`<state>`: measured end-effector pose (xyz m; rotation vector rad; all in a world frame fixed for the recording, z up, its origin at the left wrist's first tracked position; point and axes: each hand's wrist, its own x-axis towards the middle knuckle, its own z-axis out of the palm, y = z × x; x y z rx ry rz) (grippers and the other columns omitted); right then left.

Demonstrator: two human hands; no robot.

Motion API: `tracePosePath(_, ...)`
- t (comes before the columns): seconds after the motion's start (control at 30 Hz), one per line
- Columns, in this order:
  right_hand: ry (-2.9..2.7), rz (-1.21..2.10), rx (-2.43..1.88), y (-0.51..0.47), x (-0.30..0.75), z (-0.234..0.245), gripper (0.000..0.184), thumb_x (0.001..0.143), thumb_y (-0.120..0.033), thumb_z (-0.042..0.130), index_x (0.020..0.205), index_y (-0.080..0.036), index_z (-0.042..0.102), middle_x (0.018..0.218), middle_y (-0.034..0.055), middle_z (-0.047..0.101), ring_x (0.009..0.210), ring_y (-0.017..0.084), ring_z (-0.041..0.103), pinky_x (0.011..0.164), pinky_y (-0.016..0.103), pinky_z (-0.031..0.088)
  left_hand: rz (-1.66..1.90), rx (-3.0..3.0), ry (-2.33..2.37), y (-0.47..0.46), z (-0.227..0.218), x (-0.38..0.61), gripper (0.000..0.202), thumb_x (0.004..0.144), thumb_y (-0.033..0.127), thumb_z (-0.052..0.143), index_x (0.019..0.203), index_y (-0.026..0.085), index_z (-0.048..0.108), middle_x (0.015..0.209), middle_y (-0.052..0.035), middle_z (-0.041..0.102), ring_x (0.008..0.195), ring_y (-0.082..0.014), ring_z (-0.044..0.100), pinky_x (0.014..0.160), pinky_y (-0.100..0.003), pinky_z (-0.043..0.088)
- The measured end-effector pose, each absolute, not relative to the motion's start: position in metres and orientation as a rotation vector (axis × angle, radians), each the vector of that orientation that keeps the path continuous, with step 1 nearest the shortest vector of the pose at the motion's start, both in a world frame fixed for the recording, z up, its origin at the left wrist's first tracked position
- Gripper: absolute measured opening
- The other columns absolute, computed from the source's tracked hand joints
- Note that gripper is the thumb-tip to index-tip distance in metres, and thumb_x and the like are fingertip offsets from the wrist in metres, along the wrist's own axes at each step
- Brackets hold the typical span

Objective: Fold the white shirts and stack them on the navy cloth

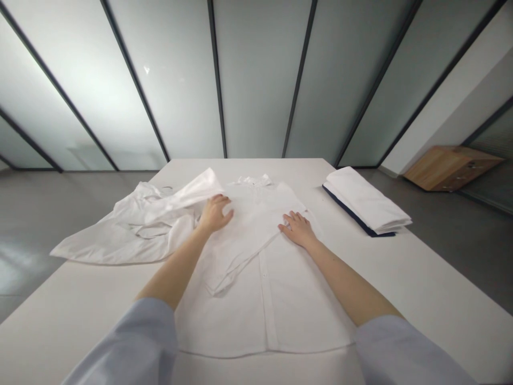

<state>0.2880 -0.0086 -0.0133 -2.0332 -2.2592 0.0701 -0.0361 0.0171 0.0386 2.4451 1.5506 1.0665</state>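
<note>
A white button-front shirt (pixel 240 326) lies spread on the table, its collar (pixel 256 181) at the far end and its hem toward me. One sleeve (pixel 236 270) is folded diagonally over the front, with its cuff near the left side. My right hand (pixel 298 229) rests flat on the upper right of the shirt, fingers stretched, where the folded sleeve begins. My left hand (pixel 216 214) touches the shirt's upper left side with fingers apart. Beside that hand is a crumpled white cloth garment (pixel 140 230); where it parts from the shirt is hard to tell.
Folded white garments (pixel 364 198) lie at the right, on top of a dark blue folded item (pixel 352 215). The white table (pixel 425 289) has its far edge near a frosted glass wall (pixel 256 80). A wooden cabinet (pixel 444 167) stands on the floor at the right.
</note>
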Motion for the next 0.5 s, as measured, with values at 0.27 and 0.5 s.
tracePosePath(0.27,-2.254,0.027,-2.005,-0.009,0.289,-0.015,0.053,0.094,-0.052,0.040,0.138,-0.024,0.049,0.150,0.0108,0.039,0.138,0.030,0.032,0.109,0.047,0.028,0.600,2.514,1.466,-0.007,-0.007,0.002,0.036,0.083,0.032,0.053,0.115,0.018,0.063,0.137,-0.0117,0.051,0.128,-0.0256,0.047,0.111,-0.039,0.037)
tracePosePath(0.5,-2.263,-0.004,-1.992,-0.009,0.288,-0.016,0.053,0.094,-0.052,0.040,0.136,-0.023,0.050,0.149,0.0112,0.040,0.137,0.032,0.033,0.108,0.045,0.029,0.875,2.070,1.496,0.003,-0.010,-0.008,0.060,0.084,0.043,0.059,0.139,0.022,0.047,0.145,-0.0115,0.045,0.128,-0.0287,0.049,0.104,-0.042,0.042)
